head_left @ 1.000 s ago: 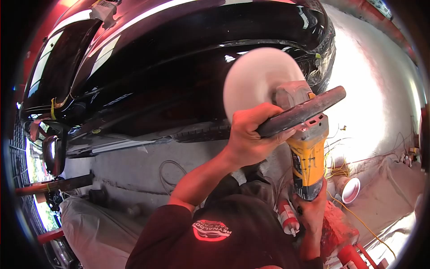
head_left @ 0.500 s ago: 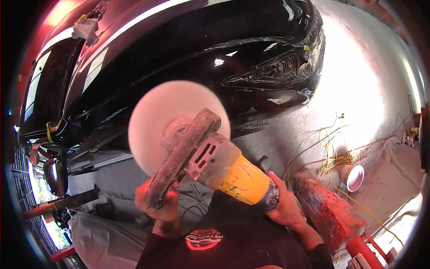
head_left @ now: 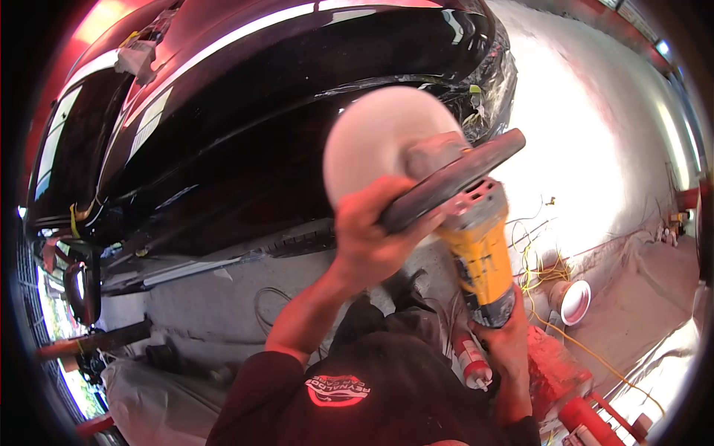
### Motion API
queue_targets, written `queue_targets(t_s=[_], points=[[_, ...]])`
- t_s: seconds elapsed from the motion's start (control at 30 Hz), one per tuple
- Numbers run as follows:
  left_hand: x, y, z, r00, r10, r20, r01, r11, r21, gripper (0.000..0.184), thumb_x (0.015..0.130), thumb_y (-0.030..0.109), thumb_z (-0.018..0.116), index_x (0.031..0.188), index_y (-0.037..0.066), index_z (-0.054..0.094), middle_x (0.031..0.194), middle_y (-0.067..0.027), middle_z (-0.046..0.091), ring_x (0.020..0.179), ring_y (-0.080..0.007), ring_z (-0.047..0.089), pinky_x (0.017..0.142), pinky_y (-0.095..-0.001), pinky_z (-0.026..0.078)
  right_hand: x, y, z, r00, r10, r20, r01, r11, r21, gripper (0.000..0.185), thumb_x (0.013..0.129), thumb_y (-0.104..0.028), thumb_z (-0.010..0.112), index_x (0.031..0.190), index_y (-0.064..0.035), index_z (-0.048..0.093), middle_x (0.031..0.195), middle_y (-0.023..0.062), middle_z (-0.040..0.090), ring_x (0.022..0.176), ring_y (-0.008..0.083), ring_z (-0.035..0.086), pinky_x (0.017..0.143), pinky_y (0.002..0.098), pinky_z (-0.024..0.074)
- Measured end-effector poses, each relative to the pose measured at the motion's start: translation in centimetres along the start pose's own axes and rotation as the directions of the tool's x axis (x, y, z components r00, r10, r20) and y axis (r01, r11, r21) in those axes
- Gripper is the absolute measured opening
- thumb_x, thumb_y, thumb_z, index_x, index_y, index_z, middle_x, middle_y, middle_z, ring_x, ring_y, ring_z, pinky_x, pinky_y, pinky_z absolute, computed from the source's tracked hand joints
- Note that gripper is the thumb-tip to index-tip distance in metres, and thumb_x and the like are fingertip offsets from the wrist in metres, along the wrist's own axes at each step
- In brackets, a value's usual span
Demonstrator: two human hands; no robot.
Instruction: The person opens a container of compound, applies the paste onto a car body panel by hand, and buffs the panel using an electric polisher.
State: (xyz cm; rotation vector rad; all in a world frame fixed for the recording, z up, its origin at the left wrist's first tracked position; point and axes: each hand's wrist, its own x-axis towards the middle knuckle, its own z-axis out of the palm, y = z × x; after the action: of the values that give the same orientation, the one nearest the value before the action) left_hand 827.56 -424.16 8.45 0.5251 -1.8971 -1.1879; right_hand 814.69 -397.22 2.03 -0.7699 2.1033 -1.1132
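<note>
A yellow and black rotary polisher (head_left: 480,260) is held up in front of the car's side. Its round white pad (head_left: 379,141) looks smeared, as if spinning, and faces the glossy black panel (head_left: 245,163); I cannot tell whether it touches. My left hand (head_left: 375,230) is closed round the near end of the dark front handle (head_left: 454,182). Lower right, my right hand (head_left: 506,331) grips the black rear end of the polisher body. The plastic-wrapped headlight area (head_left: 487,104) is partly hidden behind the pad.
A red and white bottle (head_left: 472,360) is near my right forearm. A yellow cord (head_left: 595,342) runs across the floor at right, beside a white round container (head_left: 573,301) and a red stand (head_left: 561,372). Plastic sheeting (head_left: 160,390) covers something at lower left.
Both hands have carried the polisher rightward, its pad also going up toward the front of the car. The tool has turned more upright. The red and white bottle has come into view.
</note>
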Motion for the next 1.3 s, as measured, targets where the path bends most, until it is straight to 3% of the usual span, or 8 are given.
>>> queue_targets(t_s=[0.13, 0.33, 0.57, 0.77, 0.83, 1.0, 1.17, 1.3], points=[[3.0, -1.3, 4.6, 1.000, 0.009, 0.006, -0.008, 0.996, -0.086, 0.023, 0.082, 0.010, 0.084, 0.098, 0.002, 0.069, 0.076, -0.0018, 0.066, 0.070, -0.0055, 0.057, 0.062, -0.0256, 0.048, 1.2, -2.1, -1.6, 0.978, 0.202, -0.056, -0.183, 0.954, 0.236, 0.075, 0.065, 0.005, 0.079, 0.133, -0.0035, 0.048, 0.110, 0.0059, 0.065, 0.100, 0.0173, 0.063, 0.091, 0.0321, 0.0494], [2.0, -1.7, 3.7, 1.000, -0.018, -0.009, 0.015, 0.976, -0.217, 0.020, 0.084, 0.006, 0.082, 0.097, 0.002, 0.068, 0.074, -0.0013, 0.065, 0.070, -0.0042, 0.056, 0.062, -0.0250, 0.047, 0.4, -2.0, -1.4, 0.986, 0.160, -0.045, -0.151, 0.976, 0.155, 0.080, 0.063, 0.008, 0.078, 0.136, -0.0027, 0.046, 0.112, 0.0060, 0.063, 0.101, 0.0185, 0.061, 0.093, 0.0335, 0.0478], [-3.6, -0.4, -6.9, 0.990, 0.058, -0.129, -0.074, 0.990, -0.122, 0.025, 0.077, 0.004, 0.086, 0.095, 0.001, 0.068, 0.078, -0.0027, 0.070, 0.070, -0.0059, 0.062, 0.061, -0.0245, 0.047, -3.3, -5.0, 4.6, 0.999, 0.043, -0.002, -0.043, 0.998, 0.037, 0.087, 0.063, 0.006, 0.079, 0.142, -0.0015, 0.043, 0.121, 0.0096, 0.062, 0.109, 0.0211, 0.060, 0.099, 0.0335, 0.0451], [-10.8, 0.4, -20.4, 0.950, 0.143, -0.278, -0.127, 0.989, 0.073, 0.033, 0.077, 0.008, 0.087, 0.102, 0.002, 0.067, 0.085, -0.0084, 0.072, 0.075, -0.0139, 0.069, 0.067, -0.0280, 0.053, -6.7, -11.3, 13.5, 0.984, -0.059, 0.166, 0.062, 0.998, -0.017, 0.088, 0.075, -0.003, 0.082, 0.149, 0.0021, 0.035, 0.121, 0.0203, 0.067, 0.107, 0.0300, 0.069, 0.093, 0.0380, 0.0542], [-14.7, -1.1, -24.1, 0.896, 0.100, -0.432, -0.101, 0.995, 0.021, 0.040, 0.076, 0.009, 0.088, 0.107, 0.004, 0.064, 0.087, -0.0091, 0.071, 0.080, -0.0166, 0.069, 0.071, -0.0319, 0.054, -7.6, -11.3, 16.6, 0.953, -0.249, 0.172, 0.265, 0.961, -0.078, 0.090, 0.076, -0.003, 0.082, 0.151, 0.0008, 0.033, 0.122, 0.0221, 0.068, 0.106, 0.0317, 0.071, 0.090, 0.0395, 0.0556], [-18.0, -0.5, -32.4, 0.861, 0.170, -0.479, -0.251, 0.961, -0.111, 0.032, 0.087, 0.014, 0.082, 0.109, 0.004, 0.061, 0.080, -0.0063, 0.063, 0.068, -0.0202, 0.059, 0.064, -0.0356, 0.049, -8.9, -15.5, 21.6, 0.906, -0.147, 0.396, 0.201, 0.975, -0.099, 0.092, 0.079, -0.007, 0.079, 0.155, -0.0045, 0.026, 0.121, 0.0270, 0.066, 0.108, 0.0428, 0.068, 0.090, 0.0447, 0.0555], [-18.5, 0.8, -34.6, 0.840, 0.158, -0.519, -0.249, 0.962, -0.109, 0.027, 0.093, 0.019, 0.076, 0.105, 0.002, 0.059, 0.065, -0.0052, 0.056, 0.057, -0.0165, 0.051, 0.057, -0.0338, 0.043, -9.2, -16.1, 23.4, 0.882, -0.203, 0.425, 0.270, 0.957, -0.104, 0.094, 0.080, -0.014, 0.080, 0.156, -0.0060, 0.024, 0.121, 0.0274, 0.067, 0.108, 0.0443, 0.067, 0.092, 0.0459, 0.0542], [-17.9, 0.0, -31.9, 0.853, 0.156, -0.497, -0.255, 0.957, -0.137, 0.031, 0.087, 0.015, 0.082, 0.103, 0.001, 0.060, 0.077, -0.0058, 0.063, 0.064, -0.0152, 0.058, 0.062, -0.0357, 0.049, -9.2, -15.3, 22.0, 0.915, -0.161, 0.371, 0.217, 0.969, -0.115, 0.097, 0.078, -0.017, 0.084, 0.155, -0.0055, 0.027, 0.123, 0.0258, 0.067, 0.110, 0.0418, 0.068, 0.094, 0.0429, 0.0537]])
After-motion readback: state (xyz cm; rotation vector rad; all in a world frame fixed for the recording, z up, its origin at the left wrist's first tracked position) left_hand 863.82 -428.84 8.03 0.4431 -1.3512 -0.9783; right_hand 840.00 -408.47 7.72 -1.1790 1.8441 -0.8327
